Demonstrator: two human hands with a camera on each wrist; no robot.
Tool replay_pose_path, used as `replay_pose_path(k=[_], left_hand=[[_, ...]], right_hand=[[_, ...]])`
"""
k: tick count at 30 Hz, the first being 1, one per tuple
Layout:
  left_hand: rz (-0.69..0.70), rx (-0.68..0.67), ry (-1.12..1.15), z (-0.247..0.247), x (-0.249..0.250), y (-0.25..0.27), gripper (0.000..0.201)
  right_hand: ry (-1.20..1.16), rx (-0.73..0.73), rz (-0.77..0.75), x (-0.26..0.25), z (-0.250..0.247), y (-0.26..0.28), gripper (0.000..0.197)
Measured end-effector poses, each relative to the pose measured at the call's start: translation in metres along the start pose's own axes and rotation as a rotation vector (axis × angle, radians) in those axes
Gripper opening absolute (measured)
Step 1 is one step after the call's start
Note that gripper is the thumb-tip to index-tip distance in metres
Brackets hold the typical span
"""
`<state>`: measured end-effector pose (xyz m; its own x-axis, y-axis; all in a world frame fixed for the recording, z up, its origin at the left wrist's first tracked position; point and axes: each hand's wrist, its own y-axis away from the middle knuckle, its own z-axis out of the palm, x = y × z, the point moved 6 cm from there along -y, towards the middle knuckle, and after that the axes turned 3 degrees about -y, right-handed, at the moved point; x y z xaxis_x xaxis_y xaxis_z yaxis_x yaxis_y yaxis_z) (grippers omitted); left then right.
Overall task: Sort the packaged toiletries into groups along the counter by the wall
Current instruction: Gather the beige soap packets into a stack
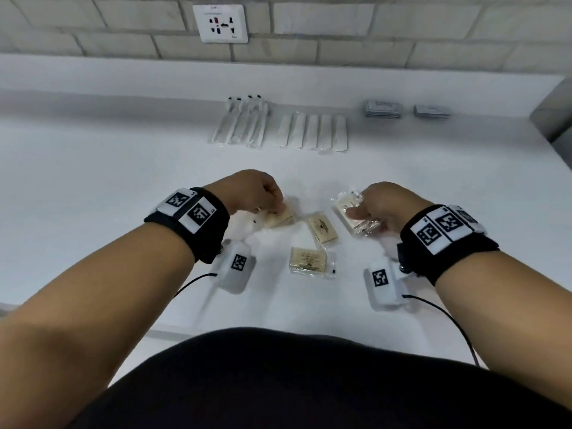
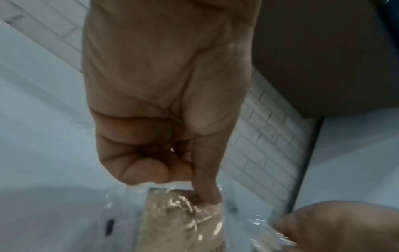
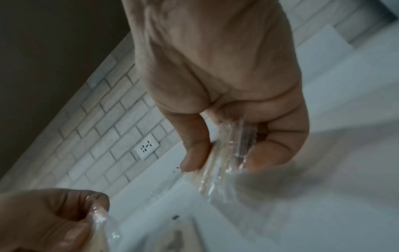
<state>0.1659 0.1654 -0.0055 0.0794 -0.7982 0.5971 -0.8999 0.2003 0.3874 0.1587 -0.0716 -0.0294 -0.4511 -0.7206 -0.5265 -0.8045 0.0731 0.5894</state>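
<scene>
Several beige packets in clear wrap lie on the white counter [image 1: 93, 187]. My left hand [image 1: 263, 196] pinches one beige packet [image 1: 280, 216], thumb on top; the left wrist view shows this packet [image 2: 181, 221] under the thumb. My right hand [image 1: 377, 209] grips another beige packet [image 1: 349, 212] by its near end; the right wrist view shows that packet [image 3: 224, 153] edge-on between thumb and fingers. Two more beige packets [image 1: 322, 231] [image 1: 309, 260] lie loose between my hands. By the wall lie wrapped toothbrushes [image 1: 241, 122], white wrapped strips [image 1: 312, 131] and grey packets [image 1: 382, 109] [image 1: 431, 111].
A wall socket [image 1: 220, 22] sits in the brick wall above the raised ledge. A dark grey block [image 1: 554, 113] stands at the counter's right end. Cables run from both wrist cameras over the near counter edge.
</scene>
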Motion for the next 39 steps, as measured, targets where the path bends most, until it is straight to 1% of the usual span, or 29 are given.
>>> replay_pose_path(k=[1,2,3,4,6,7,9,11,12,14,16,19,20,21,22,25,27,29,31,32,33,34,35,36,37,38,39], left_hand=[[0.052,-0.045,0.024,0.004,0.007,0.008,0.011],[0.094,-0.087,0.015,0.010,0.014,0.015,0.009],[0.134,-0.126,-0.019,0.018,0.021,0.021,0.008],[0.170,-0.162,-0.064,0.026,0.028,0.026,0.010],[0.225,-0.212,-0.148,0.041,0.039,0.030,0.012],[0.242,-0.213,-0.191,0.046,0.042,0.031,0.011],[0.256,-0.184,-0.251,0.052,0.045,0.032,0.009],[0.257,-0.141,-0.232,0.054,0.045,0.032,0.011],[0.251,-0.129,-0.198,0.055,0.045,0.031,0.012],[0.233,-0.106,-0.137,0.058,0.044,0.031,0.014],[0.221,-0.105,-0.170,0.065,0.043,0.031,0.021],[0.219,-0.156,-0.417,0.081,0.037,0.032,0.055],[0.225,-0.162,-0.497,0.085,0.036,0.032,0.064],[0.232,-0.156,-0.546,0.087,0.034,0.031,0.067],[0.233,-0.147,-0.570,0.088,0.033,0.030,0.066],[0.214,-0.146,-0.629,0.086,0.034,0.027,0.055],[0.192,-0.211,-0.697,0.086,0.035,0.026,0.051],[0.174,-0.268,-0.693,0.084,0.033,0.024,0.043],[0.162,-0.247,-0.613,0.075,0.033,0.021,0.042],[0.155,-0.200,-0.532,0.067,0.034,0.018,0.044],[0.154,-0.146,-0.398,0.057,0.037,0.015,0.043],[0.162,-0.107,-0.189,0.049,0.042,0.012,0.039],[0.175,-0.100,0.111,0.044,0.047,0.010,0.030],[0.199,-0.144,0.440,0.043,0.058,0.008,0.022],[0.227,-0.206,0.713,0.045,0.069,0.008,0.025],[0.256,-0.259,0.897,0.048,0.081,0.008,0.032],[0.268,-0.293,1.001,0.053,0.094,0.006,0.041]], right_hand=[[-0.102,0.009,0.023,-0.002,0.003,-0.001,0.023],[-0.152,0.005,0.034,-0.008,0.010,-0.002,0.029],[-0.135,-0.002,0.028,-0.014,0.018,-0.001,0.033],[-0.060,-0.005,0.015,-0.021,0.026,0.002,0.034],[0.209,0.011,0.001,-0.031,0.039,0.010,0.031],[0.297,0.023,-0.013,-0.035,0.045,0.012,0.024],[0.377,0.012,-0.026,-0.036,0.055,0.010,0.014],[0.447,0.054,-0.031,-0.038,0.057,0.010,0.005],[0.464,0.083,-0.038,-0.039,0.057,0.010,0.006],[0.452,0.112,-0.060,-0.039,0.054,0.009,0.009],[0.430,0.088,-0.084,-0.037,0.051,0.011,0.011],[0.399,0.056,-0.118,-0.030,0.044,0.015,0.029],[0.383,0.058,-0.132,-0.028,0.041,0.017,0.036],[0.374,0.055,-0.143,-0.024,0.039,0.018,0.042],[0.366,0.051,-0.154,-0.021,0.038,0.018,0.046],[0.344,0.055,-0.192,-0.009,0.032,0.017,0.054],[0.306,0.072,-0.208,-0.002,0.026,0.015,0.056],[0.221,0.075,-0.215,0.006,0.019,0.013,0.055],[0.047,0.068,-0.237,0.013,0.010,0.014,0.048],[-0.088,0.045,-0.255,0.015,0.006,0.016,0.045],[-0.252,0.023,-0.281,0.016,0.001,0.020,0.042],[-0.430,-0.005,-0.309,0.014,-0.004,0.028,0.036],[-0.585,-0.050,-0.344,0.010,-0.007,0.035,0.030],[-0.687,-0.079,-0.379,0.004,-0.012,0.043,0.025],[-0.756,-0.089,-0.415,-0.002,-0.015,0.049,0.023],[-0.797,-0.072,-0.437,-0.008,-0.018,0.054,0.023],[-0.832,-0.028,-0.450,-0.012,-0.024,0.056,0.024]])
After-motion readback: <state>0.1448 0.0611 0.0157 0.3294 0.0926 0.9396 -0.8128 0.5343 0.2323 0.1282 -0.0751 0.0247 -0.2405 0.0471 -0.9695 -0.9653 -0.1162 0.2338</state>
